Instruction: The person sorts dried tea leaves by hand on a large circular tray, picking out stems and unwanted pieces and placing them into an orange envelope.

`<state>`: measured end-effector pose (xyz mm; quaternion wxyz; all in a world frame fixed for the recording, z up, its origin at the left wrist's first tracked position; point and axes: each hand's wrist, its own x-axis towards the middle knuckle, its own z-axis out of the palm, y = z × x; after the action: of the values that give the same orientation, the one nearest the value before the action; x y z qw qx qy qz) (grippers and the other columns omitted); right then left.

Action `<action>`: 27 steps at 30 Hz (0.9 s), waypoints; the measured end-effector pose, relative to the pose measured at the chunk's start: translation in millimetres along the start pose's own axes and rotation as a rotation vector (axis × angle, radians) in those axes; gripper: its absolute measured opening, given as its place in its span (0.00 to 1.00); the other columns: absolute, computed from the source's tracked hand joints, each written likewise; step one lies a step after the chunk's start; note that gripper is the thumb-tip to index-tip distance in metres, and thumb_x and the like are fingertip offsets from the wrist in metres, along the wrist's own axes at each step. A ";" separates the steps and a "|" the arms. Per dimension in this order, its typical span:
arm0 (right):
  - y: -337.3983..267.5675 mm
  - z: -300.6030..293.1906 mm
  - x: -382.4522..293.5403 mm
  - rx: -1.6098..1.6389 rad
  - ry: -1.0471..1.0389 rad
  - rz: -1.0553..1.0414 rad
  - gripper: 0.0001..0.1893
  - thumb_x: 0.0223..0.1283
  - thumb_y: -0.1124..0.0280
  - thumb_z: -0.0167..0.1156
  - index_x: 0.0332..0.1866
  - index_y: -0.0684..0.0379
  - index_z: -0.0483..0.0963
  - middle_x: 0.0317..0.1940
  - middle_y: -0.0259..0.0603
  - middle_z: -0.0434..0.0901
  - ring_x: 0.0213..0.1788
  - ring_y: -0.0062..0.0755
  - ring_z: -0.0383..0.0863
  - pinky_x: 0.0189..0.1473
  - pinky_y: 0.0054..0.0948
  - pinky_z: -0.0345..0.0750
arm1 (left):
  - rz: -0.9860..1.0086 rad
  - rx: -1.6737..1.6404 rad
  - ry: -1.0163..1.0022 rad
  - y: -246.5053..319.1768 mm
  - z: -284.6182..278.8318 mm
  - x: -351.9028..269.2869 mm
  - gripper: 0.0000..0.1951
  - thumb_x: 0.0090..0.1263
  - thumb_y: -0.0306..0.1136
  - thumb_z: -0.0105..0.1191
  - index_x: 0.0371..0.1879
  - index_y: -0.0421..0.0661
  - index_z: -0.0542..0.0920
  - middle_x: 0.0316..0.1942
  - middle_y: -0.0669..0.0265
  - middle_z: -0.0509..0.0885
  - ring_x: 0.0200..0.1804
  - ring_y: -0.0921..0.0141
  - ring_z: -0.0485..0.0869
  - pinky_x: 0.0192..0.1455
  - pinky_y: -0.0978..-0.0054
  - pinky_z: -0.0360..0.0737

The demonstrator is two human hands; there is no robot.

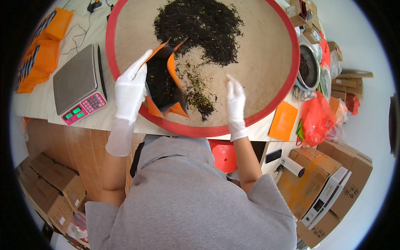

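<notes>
My left hand [132, 84], in a white glove, grips an orange pouch [172, 70] by its left side. The pouch's mouth gapes, and dark dried leaves [161, 84] show inside it. Over the tray's near right part hovers my right hand [236, 97], also gloved. Its fingers are slightly blurred and partly spread, with nothing visible in them. Beneath both hands lies a large round tray [262, 62] with a red rim. A big heap of dark, tea-like dried leaves [200, 25] covers its far part. A smaller, yellower pile [200, 93] lies between pouch and right hand.
A digital scale [76, 78] with lit displays stands left of the tray, near stacked orange pouches [47, 53]. To the right are a metal bowl [309, 67] of dark matter, a flat orange pouch [283, 121] and a red plastic bag [317, 118]. A phone [273, 156] lies lower right.
</notes>
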<state>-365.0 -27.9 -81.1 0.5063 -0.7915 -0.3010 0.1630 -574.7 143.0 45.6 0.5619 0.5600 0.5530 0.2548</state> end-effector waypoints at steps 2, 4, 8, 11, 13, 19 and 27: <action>70.1 14.1 -31.8 -0.433 0.042 -0.117 0.21 0.68 0.64 0.55 0.60 0.66 0.71 0.52 0.57 0.78 0.55 0.51 0.76 0.58 0.41 0.73 | 0.060 0.047 0.039 -2.4 -0.7 -1.6 0.16 0.75 0.30 0.49 0.59 0.56 0.81 0.19 0.81 0.71 0.16 0.87 0.60 0.16 0.85 0.58; 101.6 25.3 -63.6 -0.644 -0.022 0.006 0.32 0.65 0.60 0.57 0.69 0.66 0.59 0.65 0.67 0.64 0.68 0.63 0.63 0.69 0.49 0.61 | 0.087 0.085 0.093 2.5 -7.4 -1.5 0.17 0.75 0.29 0.48 0.60 0.56 0.81 0.20 0.81 0.72 0.16 0.87 0.59 0.17 0.85 0.58; 116.3 65.2 -83.8 -0.757 -0.015 0.171 0.40 0.63 0.57 0.58 0.73 0.67 0.50 0.72 0.66 0.50 0.74 0.63 0.49 0.74 0.54 0.48 | 0.179 0.148 0.118 3.6 -27.3 3.7 0.18 0.76 0.26 0.45 0.61 0.50 0.79 0.35 0.80 0.83 0.18 0.89 0.59 0.18 0.87 0.58; 107.9 104.1 -59.4 -0.585 -0.011 -0.011 0.39 0.63 0.59 0.58 0.72 0.68 0.51 0.71 0.67 0.51 0.73 0.62 0.51 0.74 0.52 0.49 | 0.256 0.200 0.182 6.3 -34.2 7.7 0.18 0.77 0.30 0.45 0.62 0.46 0.77 0.45 0.78 0.84 0.18 0.90 0.58 0.19 0.90 0.57; 102.9 128.0 -33.3 -0.525 -0.042 -0.096 0.37 0.63 0.61 0.57 0.72 0.68 0.52 0.71 0.66 0.52 0.73 0.62 0.51 0.74 0.51 0.50 | 0.303 0.219 0.223 0.3 -37.8 11.8 0.18 0.77 0.30 0.44 0.63 0.43 0.76 0.52 0.73 0.83 0.29 0.87 0.65 0.31 0.88 0.61; 86.6 174.2 9.4 -0.323 -0.569 -0.572 0.31 0.61 0.65 0.57 0.69 0.61 0.61 0.70 0.55 0.61 0.72 0.54 0.59 0.74 0.45 0.55 | 0.284 0.109 0.241 -5.1 -48.3 19.2 0.18 0.77 0.28 0.43 0.62 0.39 0.76 0.61 0.65 0.79 0.60 0.76 0.75 0.66 0.80 0.65; 78.6 180.8 75.0 -0.337 -0.620 -0.637 0.26 0.65 0.66 0.53 0.68 0.56 0.64 0.70 0.48 0.64 0.72 0.49 0.60 0.75 0.45 0.54 | 0.256 0.262 0.361 -3.6 -51.2 17.4 0.19 0.77 0.28 0.42 0.62 0.34 0.74 0.62 0.63 0.77 0.62 0.75 0.74 0.67 0.78 0.66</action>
<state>-384.9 123.3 -226.8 0.2819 -0.6451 -0.6878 0.1771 -617.8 175.7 48.7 0.3401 0.6389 0.5971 0.3459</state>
